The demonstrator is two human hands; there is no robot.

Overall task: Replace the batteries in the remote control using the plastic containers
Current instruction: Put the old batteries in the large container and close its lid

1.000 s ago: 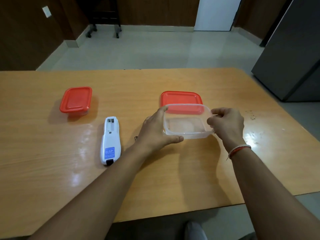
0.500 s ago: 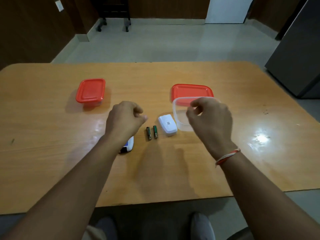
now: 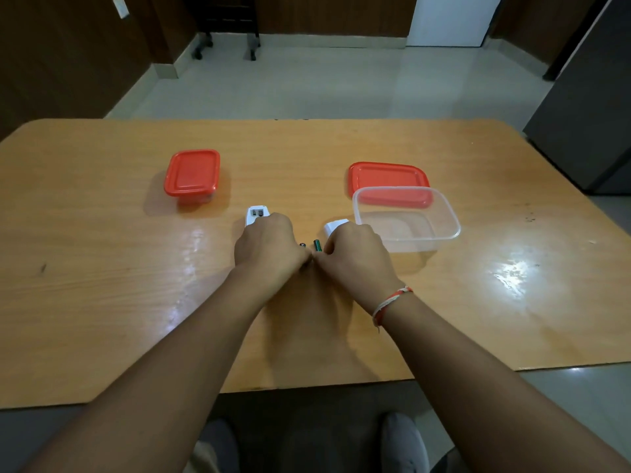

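I see left hand (image 3: 269,247) lowered from over remote (image 3: 256,214) onto batteries (image 3: 317,245); right hand (image 3: 355,256) dropped from container (image 3: 406,216) rim to same spot. Knuckles now meet; battery cover (image 3: 334,227) half hidden behind right hand.

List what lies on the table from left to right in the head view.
Closed red-lidded container → remote control → left hand → batteries → right hand → open clear container.

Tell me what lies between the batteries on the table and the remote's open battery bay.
Only the left hand: it covers the remote below its open bay, with the batteries beside it. No other object intervenes.
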